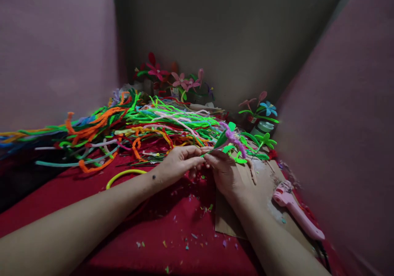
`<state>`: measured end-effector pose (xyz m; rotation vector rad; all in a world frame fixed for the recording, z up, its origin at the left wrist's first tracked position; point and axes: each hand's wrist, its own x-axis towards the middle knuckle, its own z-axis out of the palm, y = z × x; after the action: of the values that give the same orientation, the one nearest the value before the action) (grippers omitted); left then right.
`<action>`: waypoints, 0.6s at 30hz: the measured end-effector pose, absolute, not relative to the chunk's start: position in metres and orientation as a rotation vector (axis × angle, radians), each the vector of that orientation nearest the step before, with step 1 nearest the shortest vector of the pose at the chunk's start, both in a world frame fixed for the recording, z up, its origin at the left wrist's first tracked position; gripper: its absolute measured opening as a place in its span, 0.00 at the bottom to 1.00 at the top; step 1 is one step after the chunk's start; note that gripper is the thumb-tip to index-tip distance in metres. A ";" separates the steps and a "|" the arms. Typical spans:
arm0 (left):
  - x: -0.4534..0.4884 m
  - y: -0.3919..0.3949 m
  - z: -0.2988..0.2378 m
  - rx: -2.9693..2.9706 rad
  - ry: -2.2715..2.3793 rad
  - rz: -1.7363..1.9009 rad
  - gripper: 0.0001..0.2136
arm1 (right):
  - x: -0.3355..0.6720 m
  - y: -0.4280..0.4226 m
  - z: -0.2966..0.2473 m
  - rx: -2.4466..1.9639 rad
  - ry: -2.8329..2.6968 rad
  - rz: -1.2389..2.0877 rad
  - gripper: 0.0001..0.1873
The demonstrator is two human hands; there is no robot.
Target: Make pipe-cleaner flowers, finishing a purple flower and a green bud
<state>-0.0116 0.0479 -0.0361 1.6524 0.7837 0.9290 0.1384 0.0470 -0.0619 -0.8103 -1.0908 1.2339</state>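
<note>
My left hand point(181, 161) and my right hand point(223, 171) meet over the red cloth point(92, 194), fingers pinched together on the stem of a small pipe-cleaner flower point(229, 138) with a purple fuzzy top and green leaves. The stem points up and to the right from my fingertips. Both hands are closed on it. Just behind my hands lies a big heap of pipe cleaners point(138, 124) in green, orange, pink and white.
A pink glue gun point(295, 210) lies on a cardboard sheet point(227, 218) at the right. Finished pipe-cleaner flowers point(181, 81) stand by the back wall, more flowers point(261, 110) at the right. A yellow-green ring point(123, 175) lies left of my wrist. Small scraps litter the cloth.
</note>
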 end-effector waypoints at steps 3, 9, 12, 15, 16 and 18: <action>-0.010 0.045 -0.045 2.084 0.963 1.178 0.05 | 0.136 0.045 -0.063 -0.817 -1.103 1.212 0.06; -0.013 0.046 -0.057 2.545 0.964 1.350 0.07 | 0.131 0.034 -0.052 -0.929 -1.202 1.072 0.07; -0.012 0.045 -0.050 2.345 0.950 1.309 0.08 | 0.131 0.031 -0.046 -0.945 -1.278 1.039 0.07; -0.010 0.043 -0.040 1.920 0.960 1.124 0.09 | 0.134 0.032 -0.044 -0.917 -1.359 1.065 0.10; -0.009 0.043 -0.038 1.777 0.935 1.052 0.09 | 0.135 0.032 -0.045 -0.905 -1.370 1.071 0.10; -0.008 0.044 -0.035 1.547 0.860 0.943 0.10 | 0.137 0.035 -0.049 -0.898 -1.363 1.092 0.09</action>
<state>-0.0084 0.0440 -0.0351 1.5467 0.8602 0.9427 0.1371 0.0348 -0.0490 -0.8981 -1.3632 1.0916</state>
